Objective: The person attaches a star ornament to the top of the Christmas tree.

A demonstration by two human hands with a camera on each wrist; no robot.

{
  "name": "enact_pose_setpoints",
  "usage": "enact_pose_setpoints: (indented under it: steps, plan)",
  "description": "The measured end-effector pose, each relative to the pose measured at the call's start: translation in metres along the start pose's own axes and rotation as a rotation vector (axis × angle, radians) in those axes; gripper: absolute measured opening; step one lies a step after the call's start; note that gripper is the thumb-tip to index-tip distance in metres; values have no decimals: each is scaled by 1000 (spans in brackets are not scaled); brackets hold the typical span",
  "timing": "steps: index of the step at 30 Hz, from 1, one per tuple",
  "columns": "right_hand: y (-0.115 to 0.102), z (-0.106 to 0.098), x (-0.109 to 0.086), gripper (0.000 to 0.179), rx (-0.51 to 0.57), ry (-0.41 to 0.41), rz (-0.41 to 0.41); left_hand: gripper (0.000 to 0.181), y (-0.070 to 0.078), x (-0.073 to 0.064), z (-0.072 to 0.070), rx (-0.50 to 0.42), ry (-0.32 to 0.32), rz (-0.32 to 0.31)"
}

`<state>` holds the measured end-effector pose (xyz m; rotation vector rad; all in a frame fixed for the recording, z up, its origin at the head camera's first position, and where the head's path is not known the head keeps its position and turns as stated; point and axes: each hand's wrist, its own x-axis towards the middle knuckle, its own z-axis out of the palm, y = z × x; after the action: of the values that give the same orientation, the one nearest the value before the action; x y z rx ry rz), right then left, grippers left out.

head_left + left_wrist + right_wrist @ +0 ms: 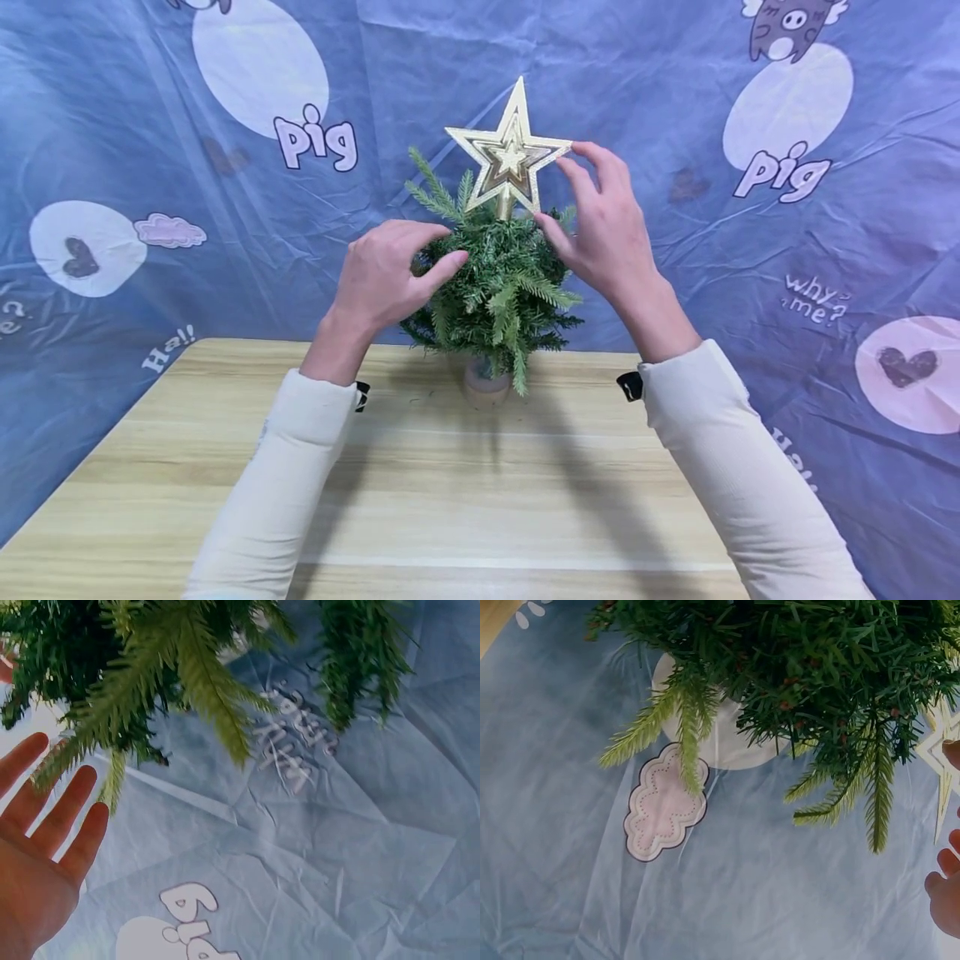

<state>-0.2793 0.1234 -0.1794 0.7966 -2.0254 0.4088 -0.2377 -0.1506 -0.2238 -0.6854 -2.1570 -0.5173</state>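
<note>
A small green artificial Christmas tree [498, 292] stands on the table, with a gold star topper [512, 156] upright at its tip. My right hand [609, 221] holds the star from the right, fingertips at its right point and thumb at its lower right point. The star [939, 761] and part of that hand [949, 889] show at the right wrist view's edge. On the tree's left side my left hand [386, 271] is spread beside the upper branches, thumb and forefinger apart. Its fingers [82, 832] look extended in the left wrist view, close to a light green sprig [142, 682].
The tree's pale round base [487, 387] rests on a light wooden table [480, 500], near its back edge. Behind hangs a creased blue cloth [405, 75] printed with pigs, hearts and words. Light-coloured sleeves [697, 417] cover both forearms.
</note>
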Motion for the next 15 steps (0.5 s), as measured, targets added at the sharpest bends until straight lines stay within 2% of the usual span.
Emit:
enact_pose_setpoints:
  steps: [7, 15]
  plan:
    - [7, -9, -13, 53, 33, 17, -21, 45, -8, -9, -9, 20, 38, -35]
    - [14, -14, -35, 52, 32, -17, 21, 43, -17, -22, -19, 65, 35, -73]
